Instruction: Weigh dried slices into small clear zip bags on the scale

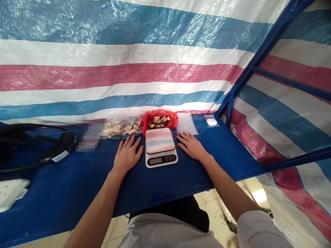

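My left hand (127,154) lies flat on the blue table, fingers spread and holding nothing. Just beyond its fingertips are two clear bags of pale dried slices, one bag (114,128) to the left and another bag (132,126) to the right. Between my hands stands a white kitchen scale (160,146) with a mirror-like plate and a dark display. A red plastic bag (175,119), open at the top, sits behind the scale with dried slices (159,121) inside. My right hand (192,146) also rests flat with fingers apart, close to a stack of clear plastic bags (186,123).
At the back right corner lies a small clear bag with a white round item (211,122). Black headgear with a strap (67,140) and a white power strip (12,193) occupy the left side. Striped sheeting (124,75) and a blue metal frame (240,79) enclose the table (165,187).
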### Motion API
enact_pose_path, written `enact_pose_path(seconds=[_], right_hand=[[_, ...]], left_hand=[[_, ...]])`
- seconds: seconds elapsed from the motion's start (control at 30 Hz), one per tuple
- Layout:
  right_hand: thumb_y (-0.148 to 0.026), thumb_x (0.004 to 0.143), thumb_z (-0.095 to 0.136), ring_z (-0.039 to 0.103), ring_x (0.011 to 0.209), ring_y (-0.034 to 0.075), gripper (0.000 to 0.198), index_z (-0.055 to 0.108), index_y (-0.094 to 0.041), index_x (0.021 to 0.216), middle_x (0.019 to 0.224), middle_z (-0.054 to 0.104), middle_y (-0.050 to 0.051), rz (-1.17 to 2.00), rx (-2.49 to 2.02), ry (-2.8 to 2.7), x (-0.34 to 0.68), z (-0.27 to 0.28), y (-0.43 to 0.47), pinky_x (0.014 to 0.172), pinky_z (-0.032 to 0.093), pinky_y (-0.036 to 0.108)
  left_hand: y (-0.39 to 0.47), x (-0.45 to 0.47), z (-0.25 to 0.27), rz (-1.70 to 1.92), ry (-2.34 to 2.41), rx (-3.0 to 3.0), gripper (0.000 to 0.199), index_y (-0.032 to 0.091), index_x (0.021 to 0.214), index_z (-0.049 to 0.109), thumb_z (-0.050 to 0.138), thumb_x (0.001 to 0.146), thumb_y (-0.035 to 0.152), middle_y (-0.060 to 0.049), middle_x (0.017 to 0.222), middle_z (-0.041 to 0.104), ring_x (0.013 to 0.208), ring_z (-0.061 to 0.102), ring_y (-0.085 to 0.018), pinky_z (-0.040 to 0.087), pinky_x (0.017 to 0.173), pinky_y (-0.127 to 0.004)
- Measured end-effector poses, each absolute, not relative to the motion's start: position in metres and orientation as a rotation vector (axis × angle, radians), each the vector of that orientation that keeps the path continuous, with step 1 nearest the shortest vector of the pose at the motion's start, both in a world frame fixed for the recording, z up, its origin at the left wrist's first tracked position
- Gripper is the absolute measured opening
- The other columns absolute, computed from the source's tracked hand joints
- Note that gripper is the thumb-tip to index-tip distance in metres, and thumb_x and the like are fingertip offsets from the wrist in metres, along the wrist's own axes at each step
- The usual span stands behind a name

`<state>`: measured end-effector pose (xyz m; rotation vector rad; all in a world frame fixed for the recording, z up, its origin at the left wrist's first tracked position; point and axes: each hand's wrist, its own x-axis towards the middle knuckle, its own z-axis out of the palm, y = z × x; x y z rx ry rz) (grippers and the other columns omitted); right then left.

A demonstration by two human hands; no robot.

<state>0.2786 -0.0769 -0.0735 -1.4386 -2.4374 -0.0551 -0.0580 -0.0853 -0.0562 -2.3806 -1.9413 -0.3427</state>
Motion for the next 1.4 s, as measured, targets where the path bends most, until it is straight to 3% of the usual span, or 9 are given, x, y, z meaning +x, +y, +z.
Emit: enact_pose_path(seconds=[0.7, 1.03, 1.17, 1.4], right_hand=[[-0.039, 0.107, 0.041, 0.041, 0.15, 0.031, 0.047, 0.058, -0.022, 0.147, 0.158, 0.049, 0.007, -0.093, -1.477, -2.447, 0.276, -0.072, -0.078, 0.124, 0.036, 0.05], [-0.037, 0.105, 0.047, 0.048, 0.145, 0.029, 0.04, 0.065, -0.025, 0.139, 0.152, 0.057, 0.005, -0.09, -1.388, -2.354, 0.275, -0.066, -0.073, 0.121, 0.043, 0.049], [-0.034, 0.103, 0.051, 0.052, 0.142, 0.029, 0.035, 0.069, -0.027, 0.133, 0.148, 0.061, 0.005, -0.082, -1.354, -2.34, 0.272, -0.065, -0.063, 0.118, 0.047, 0.049], [-0.031, 0.102, 0.052, 0.055, 0.14, 0.028, 0.033, 0.071, -0.026, 0.129, 0.145, 0.063, 0.005, -0.043, -1.37, -2.324, 0.266, -0.071, -0.048, 0.117, 0.048, 0.048]], left_hand=[[-0.084, -0.06, -0.06, -0.378, -1.915, -2.382, 0.055, 0.017, 0.148, 0.057, 0.042, 0.102, 0.042, -0.014, 0.16, 0.045, 0.15, 0.04, -0.036, 0.031, 0.123, -0.057], [-0.072, -0.071, -0.035, -0.821, -1.71, -2.296, 0.043, 0.018, 0.125, 0.072, 0.042, 0.101, 0.038, -0.014, 0.137, 0.068, 0.128, 0.061, -0.032, 0.046, 0.112, -0.048], [-0.046, -0.089, -0.017, -0.861, -1.677, -2.283, 0.041, 0.019, 0.123, 0.072, 0.043, 0.1, 0.037, -0.014, 0.13, 0.07, 0.126, 0.062, -0.032, 0.045, 0.113, -0.048], [-0.009, -0.127, -0.019, -0.611, -1.702, -2.213, 0.047, 0.017, 0.133, 0.066, 0.044, 0.094, 0.031, -0.018, 0.144, 0.061, 0.141, 0.048, -0.039, 0.036, 0.118, -0.057]])
